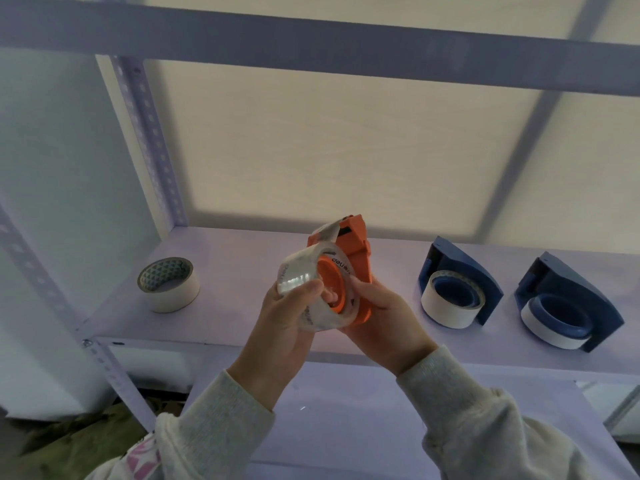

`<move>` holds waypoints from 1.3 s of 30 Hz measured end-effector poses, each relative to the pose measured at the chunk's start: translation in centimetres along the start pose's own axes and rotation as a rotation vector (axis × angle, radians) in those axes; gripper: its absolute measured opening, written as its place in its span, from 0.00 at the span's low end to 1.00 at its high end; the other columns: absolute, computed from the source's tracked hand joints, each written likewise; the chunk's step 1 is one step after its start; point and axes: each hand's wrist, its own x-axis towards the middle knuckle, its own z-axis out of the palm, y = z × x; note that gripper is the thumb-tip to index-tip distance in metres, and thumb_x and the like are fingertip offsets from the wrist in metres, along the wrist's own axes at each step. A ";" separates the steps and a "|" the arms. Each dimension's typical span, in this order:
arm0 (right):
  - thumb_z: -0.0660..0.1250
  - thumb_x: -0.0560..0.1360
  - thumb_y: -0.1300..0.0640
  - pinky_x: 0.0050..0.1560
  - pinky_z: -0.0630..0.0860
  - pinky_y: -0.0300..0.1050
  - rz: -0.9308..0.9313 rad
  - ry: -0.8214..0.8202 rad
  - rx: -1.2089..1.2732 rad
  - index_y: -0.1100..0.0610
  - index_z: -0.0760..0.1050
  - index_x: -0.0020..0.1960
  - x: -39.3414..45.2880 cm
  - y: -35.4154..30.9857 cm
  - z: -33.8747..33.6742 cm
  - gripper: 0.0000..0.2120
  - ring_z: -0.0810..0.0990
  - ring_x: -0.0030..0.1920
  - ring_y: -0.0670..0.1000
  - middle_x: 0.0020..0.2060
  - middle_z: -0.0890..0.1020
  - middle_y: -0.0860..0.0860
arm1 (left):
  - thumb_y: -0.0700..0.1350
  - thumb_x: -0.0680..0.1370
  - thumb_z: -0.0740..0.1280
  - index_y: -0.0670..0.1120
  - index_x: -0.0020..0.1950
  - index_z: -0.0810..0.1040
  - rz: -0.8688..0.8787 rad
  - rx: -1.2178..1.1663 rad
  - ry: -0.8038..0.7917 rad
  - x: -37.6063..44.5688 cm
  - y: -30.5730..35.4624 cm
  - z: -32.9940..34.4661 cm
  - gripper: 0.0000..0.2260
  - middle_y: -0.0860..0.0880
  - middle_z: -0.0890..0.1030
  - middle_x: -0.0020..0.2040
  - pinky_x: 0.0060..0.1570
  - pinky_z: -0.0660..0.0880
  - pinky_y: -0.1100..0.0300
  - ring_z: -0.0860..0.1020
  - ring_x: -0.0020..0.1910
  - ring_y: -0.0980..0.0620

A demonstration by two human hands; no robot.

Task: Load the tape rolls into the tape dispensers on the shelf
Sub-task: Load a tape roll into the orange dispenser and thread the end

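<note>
An orange tape dispenser (356, 244) is held up in front of the shelf (235, 271). A clear tape roll (301, 268) sits around its orange hub, and a strip of the tape runs up to the dispenser's top end. My left hand (287, 317) grips the clear roll from the left. My right hand (384, 313) holds the dispenser body from below and right. Two blue dispensers (460, 271) (571, 299) lie on the shelf at the right, each with a white roll on its hub. A loose white tape roll (169, 289) lies on the shelf at the left.
A perforated metal upright (149, 140) stands at the shelf's back left, another (45, 282) at the front left. A crossbeam (311, 46) runs overhead. A lower shelf board (346, 427) lies beneath my forearms.
</note>
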 end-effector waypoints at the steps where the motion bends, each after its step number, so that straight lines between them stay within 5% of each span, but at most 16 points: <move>1: 0.58 0.79 0.61 0.68 0.67 0.64 0.002 0.018 -0.020 0.60 0.66 0.72 -0.1 -0.1 0.1 0.21 0.73 0.65 0.64 0.68 0.72 0.65 | 0.47 0.66 0.74 0.43 0.37 0.77 0.005 -0.008 -0.005 0.1 -0.1 -0.1 0.09 0.48 0.81 0.38 0.41 0.79 0.57 0.81 0.42 0.52; 5: 0.60 0.77 0.67 0.56 0.78 0.57 -0.029 0.138 -0.171 0.62 0.73 0.66 0.2 -0.1 -0.2 0.18 0.79 0.56 0.62 0.58 0.80 0.63 | 0.47 0.68 0.68 0.47 0.42 0.79 0.004 0.026 -0.019 0.6 -0.9 -0.7 0.06 0.51 0.82 0.36 0.42 0.79 0.59 0.81 0.41 0.55; 10: 0.59 0.76 0.70 0.45 0.79 0.47 -0.079 0.328 -0.285 0.59 0.78 0.57 0.6 -0.8 -0.1 0.15 0.81 0.44 0.54 0.45 0.84 0.56 | 0.57 0.67 0.69 0.47 0.62 0.71 -0.113 0.356 0.165 1.8 -2.0 -2.6 0.27 0.42 0.79 0.59 0.57 0.78 0.50 0.79 0.57 0.45; 14: 0.60 0.78 0.65 0.56 0.78 0.53 -0.061 0.456 -0.347 0.56 0.71 0.64 1.5 -0.6 -0.2 0.16 0.81 0.52 0.55 0.53 0.82 0.56 | 0.56 0.70 0.70 0.44 0.64 0.68 -0.208 0.441 0.224 2.0 -2.6 -3.4 0.28 0.42 0.79 0.57 0.55 0.79 0.53 0.79 0.56 0.46; 17: 0.62 0.77 0.62 0.60 0.77 0.56 -0.048 0.529 -0.356 0.55 0.70 0.65 2.3 0.2 -0.5 0.16 0.79 0.57 0.58 0.59 0.78 0.57 | 0.49 0.78 0.64 0.41 0.63 0.73 -0.254 0.480 0.209 2.2 -3.0 -3.9 0.17 0.40 0.81 0.56 0.50 0.80 0.56 0.81 0.54 0.45; 22: 0.63 0.75 0.59 0.49 0.80 0.53 0.016 0.586 -0.353 0.56 0.71 0.61 4.3 0.8 -1.1 0.15 0.81 0.54 0.59 0.61 0.76 0.61 | 0.52 0.79 0.63 0.46 0.49 0.81 -0.292 0.717 0.223 2.1 -4.3 -5.3 0.11 0.42 0.85 0.49 0.57 0.77 0.45 0.82 0.51 0.43; 25: 0.62 0.77 0.60 0.44 0.79 0.49 0.061 0.597 -0.345 0.60 0.71 0.61 5.1 0.9 -1.5 0.13 0.82 0.49 0.57 0.57 0.79 0.62 | 0.54 0.79 0.61 0.47 0.45 0.81 -0.317 0.888 0.210 2.5 -3.6 -5.6 0.14 0.43 0.84 0.45 0.51 0.79 0.49 0.82 0.46 0.46; 28: 0.66 0.72 0.51 0.44 0.80 0.50 0.106 0.602 -0.363 0.60 0.71 0.63 5.7 1.2 -1.4 0.23 0.83 0.50 0.58 0.59 0.77 0.62 | 0.58 0.79 0.59 0.38 0.39 0.81 -0.346 1.112 0.206 3.0 -3.1 -6.2 0.25 0.37 0.84 0.40 0.47 0.78 0.47 0.81 0.40 0.40; 33: 0.66 0.66 0.40 0.52 0.81 0.56 0.153 0.635 -0.470 0.56 0.69 0.62 6.0 1.5 -1.4 0.30 0.82 0.52 0.58 0.59 0.76 0.59 | 0.60 0.78 0.59 0.34 0.39 0.81 -0.410 1.090 0.164 3.7 -2.5 -6.4 0.29 0.37 0.83 0.36 0.46 0.78 0.47 0.80 0.33 0.42; 37: 0.66 0.65 0.39 0.47 0.79 0.48 0.168 0.642 -0.584 0.57 0.72 0.62 5.7 0.9 -1.5 0.32 0.80 0.55 0.57 0.66 0.72 0.59 | 0.64 0.78 0.54 0.43 0.35 0.74 -0.369 1.292 0.063 4.2 -1.6 -7.0 0.27 0.45 0.75 0.32 0.37 0.71 0.53 0.72 0.31 0.48; 39: 0.65 0.73 0.43 0.58 0.73 0.49 0.141 0.649 -0.765 0.58 0.64 0.72 5.0 0.2 -1.1 0.33 0.72 0.66 0.57 0.72 0.66 0.57 | 0.62 0.79 0.53 0.46 0.36 0.72 -0.226 1.443 0.080 4.5 -1.0 -7.5 0.24 0.47 0.73 0.34 0.38 0.68 0.53 0.72 0.36 0.46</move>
